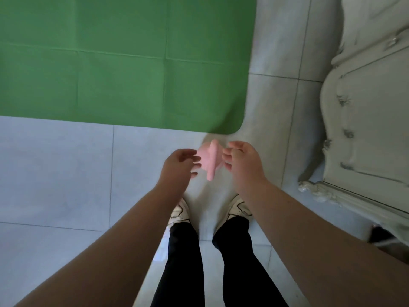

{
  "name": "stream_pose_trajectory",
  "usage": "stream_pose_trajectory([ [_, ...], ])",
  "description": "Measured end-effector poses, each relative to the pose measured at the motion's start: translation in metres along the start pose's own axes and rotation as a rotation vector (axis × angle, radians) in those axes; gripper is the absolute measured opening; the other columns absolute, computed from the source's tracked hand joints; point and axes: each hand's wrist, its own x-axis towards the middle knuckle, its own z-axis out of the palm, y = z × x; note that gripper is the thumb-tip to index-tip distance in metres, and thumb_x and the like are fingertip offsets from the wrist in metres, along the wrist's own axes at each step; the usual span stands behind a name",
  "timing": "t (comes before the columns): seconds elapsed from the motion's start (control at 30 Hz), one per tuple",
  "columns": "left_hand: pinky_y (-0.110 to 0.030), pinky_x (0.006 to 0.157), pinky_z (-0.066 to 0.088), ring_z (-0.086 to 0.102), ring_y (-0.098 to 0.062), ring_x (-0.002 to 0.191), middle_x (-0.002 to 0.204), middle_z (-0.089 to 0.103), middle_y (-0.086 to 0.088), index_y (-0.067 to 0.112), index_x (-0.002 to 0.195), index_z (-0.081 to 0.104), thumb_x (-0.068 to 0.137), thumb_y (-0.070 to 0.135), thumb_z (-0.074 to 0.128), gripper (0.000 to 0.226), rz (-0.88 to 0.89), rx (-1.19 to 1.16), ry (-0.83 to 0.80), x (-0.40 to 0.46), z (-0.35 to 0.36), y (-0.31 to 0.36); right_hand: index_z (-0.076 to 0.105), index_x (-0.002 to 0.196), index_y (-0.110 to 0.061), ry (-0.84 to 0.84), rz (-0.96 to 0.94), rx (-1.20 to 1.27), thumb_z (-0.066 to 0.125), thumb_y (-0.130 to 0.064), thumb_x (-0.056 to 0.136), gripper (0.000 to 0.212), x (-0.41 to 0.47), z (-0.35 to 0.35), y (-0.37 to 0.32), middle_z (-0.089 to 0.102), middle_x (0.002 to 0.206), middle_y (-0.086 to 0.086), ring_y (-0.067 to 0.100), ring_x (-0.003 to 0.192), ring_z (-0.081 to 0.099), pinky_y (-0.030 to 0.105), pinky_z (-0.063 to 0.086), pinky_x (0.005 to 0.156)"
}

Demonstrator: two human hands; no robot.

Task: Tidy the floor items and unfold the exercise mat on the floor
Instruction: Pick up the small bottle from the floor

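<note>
Head view, looking steeply down. The green exercise mat (124, 63) lies spread flat on the pale tiled floor (55, 173), filling the frame from 9 o'clock round to 1 o'clock; fold creases cross it in a grid, and its rounded near corner sits at about 12 o'clock from the hands.

Both bare forearms reach forward from the lower corners. The left hand (180, 166) and right hand (241, 159) face each other just below that mat corner, with a small pink object (209, 160) between them — blurred, so its kind cannot be determined. Fingers of both hands are loosely curled and partly spread. The fingertips appear to meet the pink object's edges, but whether either hand actually grips it cannot be told from this frame.

At 6 o'clock, two legs in black trousers (183, 262) end in white sneakers (179, 214) planted on the tiles, toes pointing toward the mat and standing clear of its edge.

At 3 o'clock stands a cream tufted piece of furniture (365, 107) with buttoned upholstery and a carved foot — well apart from the mat, with a strip of bare tile between.
</note>
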Motion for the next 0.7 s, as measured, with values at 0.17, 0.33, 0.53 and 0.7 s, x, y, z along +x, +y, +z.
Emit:
stream_pose_trajectory([
  [0.17, -0.039, 0.085, 0.056, 0.070, -0.019, 0.090, 0.097, 0.072, -0.005, 0.013, 0.105, 0.064, 0.095, -0.007, 0.039, 0.033, 0.196, -0.050, -0.042, -0.145, -0.038, 0.141, 0.064, 0.095, -0.019, 0.023, -0.200, 0.112, 0.038, 0.004, 0.093, 0.035, -0.157, -0.045, -0.117, 0.071, 0.081, 0.003, 0.021, 0.078, 0.065, 0.038, 0.056, 0.076],
  [0.33, -0.033, 0.078, 0.057, 0.069, -0.016, 0.079, 0.088, 0.071, -0.005, 0.011, 0.101, 0.064, 0.096, -0.007, 0.041, 0.030, 0.434, -0.018, -0.165, -0.303, -0.054, 0.269, 0.064, 0.098, -0.015, 0.063, -0.415, 0.226, 0.040, 0.006, 0.094, 0.032, -0.326, -0.100, -0.216, 0.070, 0.077, 0.005, 0.022, 0.074, 0.064, 0.039, 0.055, 0.074],
  [0.53, -0.037, 0.081, 0.059, 0.072, -0.018, 0.082, 0.086, 0.072, -0.003, 0.014, 0.097, 0.066, 0.096, -0.005, 0.044, 0.029, 0.608, 0.013, -0.354, -0.442, -0.045, 0.328, 0.063, 0.102, -0.010, 0.167, -0.603, 0.345, 0.038, 0.008, 0.095, 0.032, -0.472, -0.155, -0.267, 0.067, 0.080, 0.008, 0.022, 0.073, 0.062, 0.036, 0.055, 0.075],
  [0.7, -0.039, 0.080, 0.058, 0.072, -0.019, 0.081, 0.081, 0.073, 0.000, 0.013, 0.097, 0.067, 0.096, -0.006, 0.045, 0.029, 0.653, -0.020, -0.464, -0.493, -0.034, 0.343, 0.065, 0.101, -0.010, 0.305, -0.703, 0.419, 0.039, 0.007, 0.097, 0.031, -0.527, -0.199, -0.280, 0.067, 0.078, 0.006, 0.021, 0.072, 0.063, 0.033, 0.057, 0.075],
])
